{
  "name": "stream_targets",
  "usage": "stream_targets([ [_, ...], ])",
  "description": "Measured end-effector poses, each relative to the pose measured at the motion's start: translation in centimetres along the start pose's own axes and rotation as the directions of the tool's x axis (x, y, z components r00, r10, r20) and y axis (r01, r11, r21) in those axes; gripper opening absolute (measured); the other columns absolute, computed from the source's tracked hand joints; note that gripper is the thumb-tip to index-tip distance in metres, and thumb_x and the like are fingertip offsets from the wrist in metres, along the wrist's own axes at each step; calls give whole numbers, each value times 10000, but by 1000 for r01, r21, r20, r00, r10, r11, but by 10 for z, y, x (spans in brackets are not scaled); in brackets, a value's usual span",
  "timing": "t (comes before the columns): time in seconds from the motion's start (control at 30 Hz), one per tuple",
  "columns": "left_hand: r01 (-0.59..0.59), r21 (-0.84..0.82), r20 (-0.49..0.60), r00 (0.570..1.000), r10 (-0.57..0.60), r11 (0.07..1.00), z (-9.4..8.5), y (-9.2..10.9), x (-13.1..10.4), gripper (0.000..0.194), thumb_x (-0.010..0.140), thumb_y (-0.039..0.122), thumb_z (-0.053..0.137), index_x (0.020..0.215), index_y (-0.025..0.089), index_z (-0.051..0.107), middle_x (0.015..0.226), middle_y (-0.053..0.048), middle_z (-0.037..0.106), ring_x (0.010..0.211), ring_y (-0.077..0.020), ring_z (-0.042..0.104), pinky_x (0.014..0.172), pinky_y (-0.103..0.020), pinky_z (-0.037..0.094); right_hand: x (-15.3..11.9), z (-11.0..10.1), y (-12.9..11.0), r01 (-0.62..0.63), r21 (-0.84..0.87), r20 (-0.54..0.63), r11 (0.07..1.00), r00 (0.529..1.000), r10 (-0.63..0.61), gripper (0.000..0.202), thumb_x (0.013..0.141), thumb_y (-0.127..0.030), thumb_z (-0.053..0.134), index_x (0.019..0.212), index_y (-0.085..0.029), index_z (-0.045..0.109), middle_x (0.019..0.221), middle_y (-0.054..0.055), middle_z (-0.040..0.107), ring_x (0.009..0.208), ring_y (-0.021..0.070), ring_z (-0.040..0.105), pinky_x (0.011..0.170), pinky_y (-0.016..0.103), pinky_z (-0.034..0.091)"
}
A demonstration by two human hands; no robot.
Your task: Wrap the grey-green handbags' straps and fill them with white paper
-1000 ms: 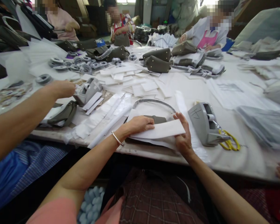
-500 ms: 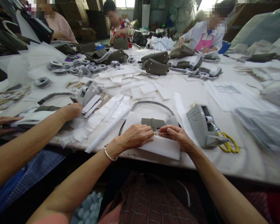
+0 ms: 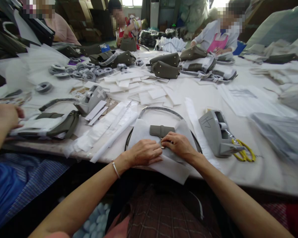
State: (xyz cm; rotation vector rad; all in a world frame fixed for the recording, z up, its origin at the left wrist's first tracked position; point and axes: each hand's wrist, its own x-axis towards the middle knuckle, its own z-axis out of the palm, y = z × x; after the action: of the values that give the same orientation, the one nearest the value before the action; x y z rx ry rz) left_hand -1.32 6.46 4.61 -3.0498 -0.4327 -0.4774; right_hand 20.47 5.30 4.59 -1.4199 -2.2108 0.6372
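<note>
A dark olive handbag flap [image 3: 156, 130] with a narrow strap and a gold-coloured metal clasp [image 3: 162, 144] shows above white wrapping [image 3: 140, 132] on the bag in front of me. My left hand [image 3: 147, 152] lies flat on the bag's lower left, fingers stretched towards the clasp. With bent fingertips my right hand [image 3: 180, 144] pinches at the clasp. Under both hands, a white foam sheet [image 3: 175, 170] hangs over the table's front edge. The bag's wrapped handle [image 3: 161, 108] arches behind it.
Right of the bag stand a grey tape dispenser [image 3: 212, 132] and yellow-handled scissors [image 3: 245, 150]. Left lie white strips [image 3: 114, 125], another dispenser [image 3: 93, 97] and a co-worker's bag [image 3: 57, 124], with that person's hand [image 3: 6, 117] beside it. White sheets [image 3: 149, 92] and more bags [image 3: 166, 67] lie farther back.
My right hand has gone from lying flat to pinching the clasp. The foam sheet has shifted down towards me, baring more of the bag. The co-worker's arm at left has drawn back.
</note>
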Motion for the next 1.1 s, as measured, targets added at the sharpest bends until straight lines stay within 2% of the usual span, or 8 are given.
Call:
stream_targets([
  [0.17, 107, -155, 57, 993, -99, 982, 6, -5, -1, 270, 969, 408, 522, 867, 174, 609, 811, -36, 644, 755, -174, 587, 690, -284, 402, 4, 4, -9, -78, -204, -1, 976, 997, 79, 103, 872, -214, 625, 841, -212, 723, 885, 26, 701, 790, 170, 646, 723, 272, 468],
  [0.3, 312, -427, 131, 950, -283, 849, 3, -13, 2, 191, 925, 367, 599, 897, 183, 643, 858, -10, 679, 799, -148, 617, 733, -237, 419, 7, -8, -3, -195, 60, 98, 979, 977, 189, 171, 876, -281, 592, 815, -220, 739, 804, 9, 725, 750, 166, 651, 699, 266, 482],
  [0.4, 395, -581, 210, 917, -338, 711, -1, -17, 4, 158, 912, 333, 601, 904, 187, 661, 853, 15, 691, 760, -123, 615, 706, -210, 418, 7, -17, 5, -289, 263, 150, 921, 955, 257, 224, 869, -330, 566, 855, -208, 754, 734, -6, 728, 678, 164, 650, 638, 263, 494],
  [0.57, 376, -542, 208, 926, -314, 751, 0, -16, 4, 168, 887, 345, 623, 867, 186, 675, 860, -2, 687, 783, -140, 603, 744, -228, 423, 1, -16, 2, -208, 250, 35, 946, 978, 206, 136, 826, -282, 639, 837, -232, 765, 859, 4, 762, 797, 191, 691, 784, 296, 523],
  [0.7, 452, -519, 224, 891, -395, 725, 4, -15, 4, 282, 970, 343, 477, 827, 187, 664, 786, -2, 672, 741, -141, 602, 710, -226, 429, -5, -9, -1, -33, 118, -13, 992, 999, 35, 156, 888, -253, 610, 865, -228, 762, 893, 25, 746, 815, 183, 687, 796, 296, 526],
  [0.87, 554, -439, 182, 826, -533, 708, 8, -12, 11, 123, 922, 220, 535, 986, 194, 637, 913, -12, 686, 829, -162, 636, 779, -251, 468, -10, -4, -2, 119, -188, 23, 975, 993, -116, 212, 970, -250, 526, 952, -213, 735, 947, 58, 715, 827, 172, 677, 794, 279, 514],
  [1.0, 529, -390, 176, 846, -503, 754, 12, -11, 15, 129, 897, 171, 539, 947, 192, 656, 948, -24, 678, 880, -171, 644, 821, -268, 489, -2, -7, -17, 155, -461, 205, 874, 977, -65, 238, 982, -211, 497, 867, -178, 703, 835, 82, 693, 745, 178, 664, 649, 248, 470],
  [1.1, 531, -390, 180, 845, -504, 752, 14, -12, 16, 129, 903, 185, 547, 950, 190, 667, 955, -28, 686, 886, -174, 652, 822, -269, 496, 7, -9, -30, 165, -569, 286, 806, 958, 6, 223, 962, -166, 503, 846, -159, 694, 830, 102, 697, 719, 197, 670, 568, 256, 425],
])
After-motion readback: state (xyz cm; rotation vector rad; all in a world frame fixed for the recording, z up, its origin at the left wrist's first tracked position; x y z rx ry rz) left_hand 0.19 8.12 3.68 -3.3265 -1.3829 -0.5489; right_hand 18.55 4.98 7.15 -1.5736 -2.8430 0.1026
